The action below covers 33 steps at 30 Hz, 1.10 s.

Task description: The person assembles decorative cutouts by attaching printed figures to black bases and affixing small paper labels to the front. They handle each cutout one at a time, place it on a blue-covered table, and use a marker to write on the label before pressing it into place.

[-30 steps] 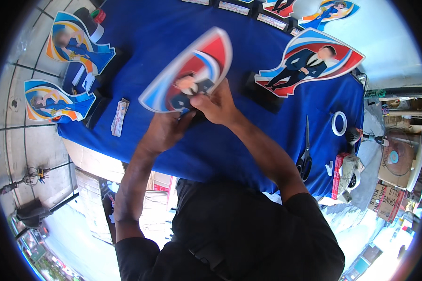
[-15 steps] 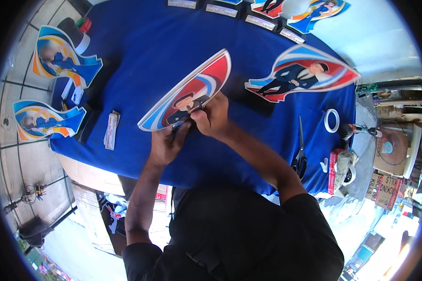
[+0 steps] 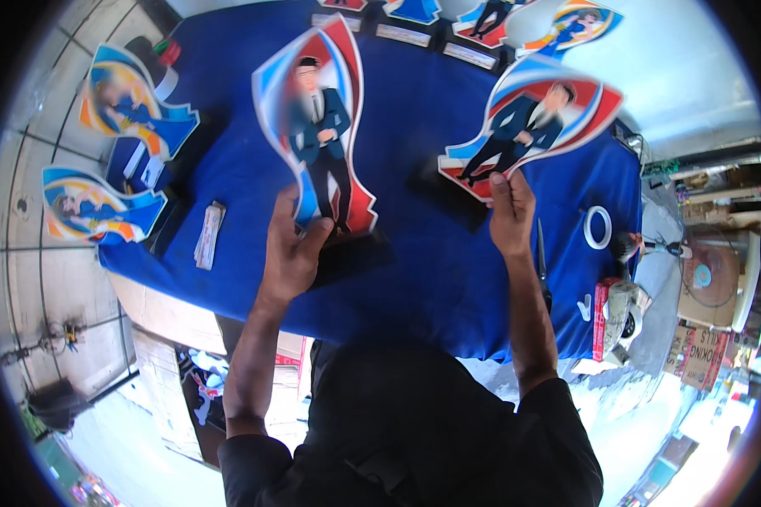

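Observation:
My left hand (image 3: 291,258) grips the lower end of a flat shaped plaque (image 3: 325,131), thumb in front. The plaque is red, blue and white with a printed figure in a dark suit, and it stands nearly upright with a black base (image 3: 355,253) at its foot. Farther right, my right hand (image 3: 512,218) pinches the lower edge of a second, similar plaque (image 3: 528,127), thumb on its face and fingers behind. That one tilts to the right, its black base (image 3: 452,196) at the lower left. Both printed faces are partly blurred.
Blue cloth (image 3: 414,279) covers the table. Two blue and orange plaques (image 3: 139,106) stand at the left, near a stack of label strips (image 3: 209,237). More plaques with labelled black bases (image 3: 468,56) line the far edge. Scissors (image 3: 542,262) and a white tape roll (image 3: 598,228) lie at the right.
The left plaque has turned from a slant, held in both hands, to upright in my left hand alone. My right hand has left it and moved right onto the second plaque.

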{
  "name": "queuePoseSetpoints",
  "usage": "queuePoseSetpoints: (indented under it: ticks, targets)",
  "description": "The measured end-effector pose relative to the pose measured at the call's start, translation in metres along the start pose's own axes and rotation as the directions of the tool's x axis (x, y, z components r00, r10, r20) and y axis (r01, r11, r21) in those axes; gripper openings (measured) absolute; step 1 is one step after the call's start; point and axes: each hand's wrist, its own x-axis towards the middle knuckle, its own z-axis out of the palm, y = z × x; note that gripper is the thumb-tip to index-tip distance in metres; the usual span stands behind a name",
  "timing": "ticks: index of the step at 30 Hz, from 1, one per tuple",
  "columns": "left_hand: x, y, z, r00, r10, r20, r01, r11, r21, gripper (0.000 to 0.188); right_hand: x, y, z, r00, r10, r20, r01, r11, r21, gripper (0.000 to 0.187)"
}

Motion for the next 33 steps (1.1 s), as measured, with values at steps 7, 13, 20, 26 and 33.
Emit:
queuePoseSetpoints:
  ticks: [7,13,20,26,33]
  targets:
    - [-0.024,-0.011,-0.007,0.870,-0.411,0.272,0.487,0.804,-0.341,0.058,-0.015,-0.006,-0.003,0.710,0.494,0.502,-0.627,0.768,0.130,0.026]
    - [-0.034,-0.023,-0.009,0.900,-0.419,0.116,0.401,0.904,0.150,0.051,-0.044,0.013,0.009,0.725,0.444,0.527,-0.500,0.865,-0.042,0.022]
    - [-0.045,-0.017,-0.015,0.906,-0.391,-0.163,0.415,0.897,0.153,0.053,-0.056,-0.017,0.007,0.988,0.145,0.059,-0.117,0.935,-0.335,0.017]
    - [-0.078,-0.031,-0.029,0.982,-0.162,-0.096,0.164,0.986,0.019,0.071,-0.132,-0.073,-0.094,0.375,0.626,0.684,-0.533,0.749,-0.393,0.012]
    - [-0.103,-0.043,-0.027,0.987,0.158,0.000,-0.155,0.965,0.210,0.075,-0.308,0.042,-0.101,0.474,0.566,0.675,0.170,0.693,-0.701,0.031]
